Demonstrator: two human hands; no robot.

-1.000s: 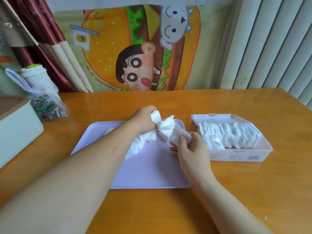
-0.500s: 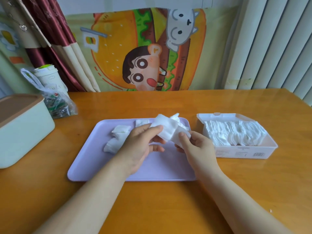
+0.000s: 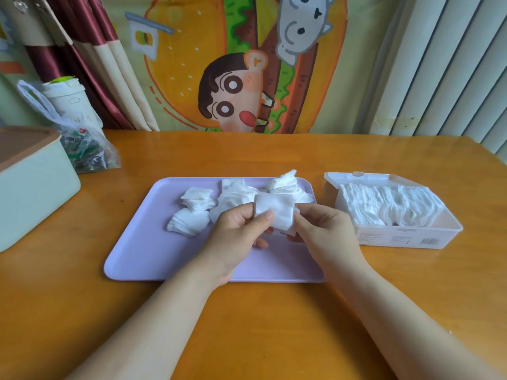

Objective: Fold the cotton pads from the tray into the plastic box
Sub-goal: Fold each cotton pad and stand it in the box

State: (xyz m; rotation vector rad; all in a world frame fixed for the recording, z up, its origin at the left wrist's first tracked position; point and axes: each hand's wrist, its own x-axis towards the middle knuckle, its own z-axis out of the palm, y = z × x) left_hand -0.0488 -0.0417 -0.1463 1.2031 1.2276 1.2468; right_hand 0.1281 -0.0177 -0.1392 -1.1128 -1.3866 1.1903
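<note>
A lilac tray (image 3: 153, 259) lies in the middle of the wooden table with several small heaps of white cotton pads (image 3: 193, 215) at its far side. Above the tray I hold one square cotton pad (image 3: 275, 211) flat between both hands. My left hand (image 3: 238, 234) pinches its left edge with thumb on top. My right hand (image 3: 319, 231) grips its right edge. To the right of the tray stands a clear plastic box (image 3: 406, 238), lid open at the back, with a row of folded pads (image 3: 389, 205) inside.
A pale green container with a brown lid (image 3: 30, 187) sits at the left edge. Behind it are a plastic bag of small items (image 3: 87, 152) and a white cup (image 3: 68, 101). A cartoon cloth and blinds hang behind the table.
Both hands have drawn back from the pile toward me, holding a single pad spread between them. The heaps left on the tray are now uncovered.
</note>
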